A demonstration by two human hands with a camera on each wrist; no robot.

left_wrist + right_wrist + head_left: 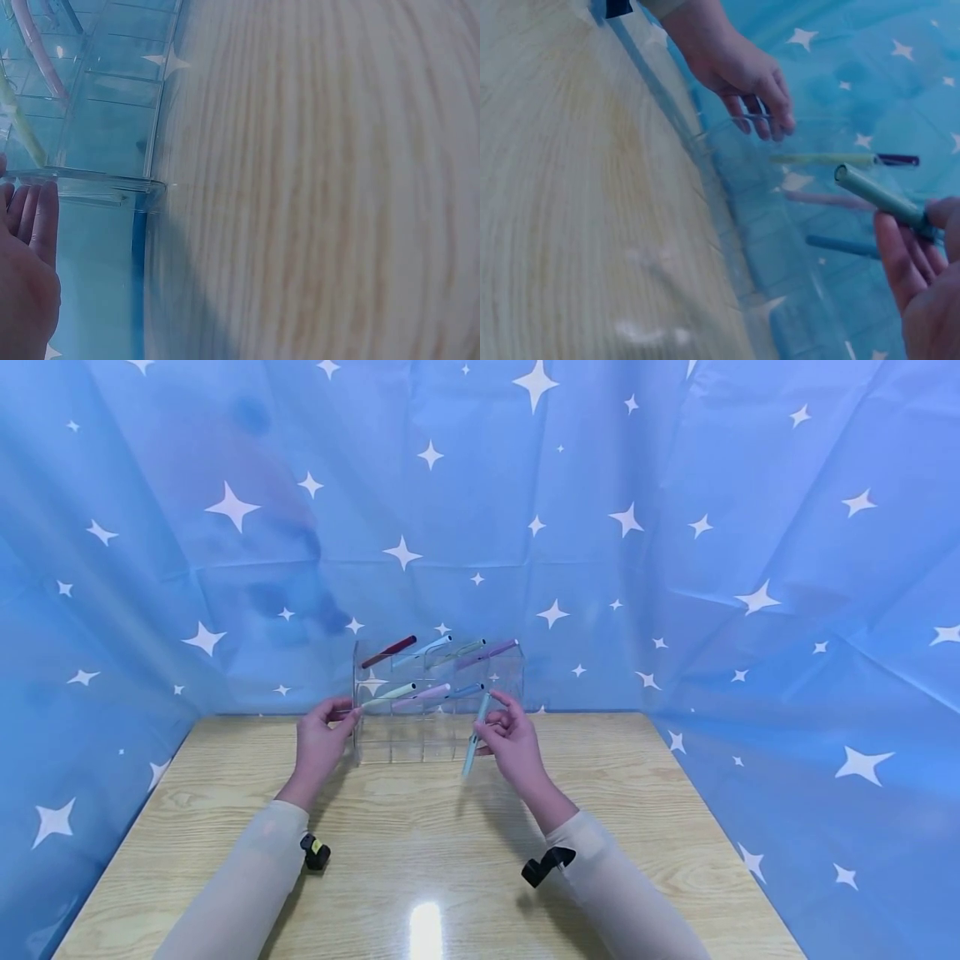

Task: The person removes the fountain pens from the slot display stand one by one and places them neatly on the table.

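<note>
A clear plastic pen rack (407, 743) stands at the table's far side, with slanted pens in two rows. Its upper row holds a red pen (389, 652), a light blue pen (423, 652), a green pen (457, 654) and a purple pen (489, 653). Below lie a mint pen (390, 695), a pink pen (422, 696) and a blue pen (465, 691). My left hand (324, 743) grips the rack's left side panel between thumb and fingers. Just before the rack's lower right, my right hand (513, 747) pinches a light teal pen (472, 750), tilted.
The wood-grain table (420, 835) extends from the rack toward me. A blue curtain with white stars (450, 510) hangs close behind the rack and along both sides. Dark wrist cameras sit on the left sleeve (255, 868) and the right sleeve (622, 885).
</note>
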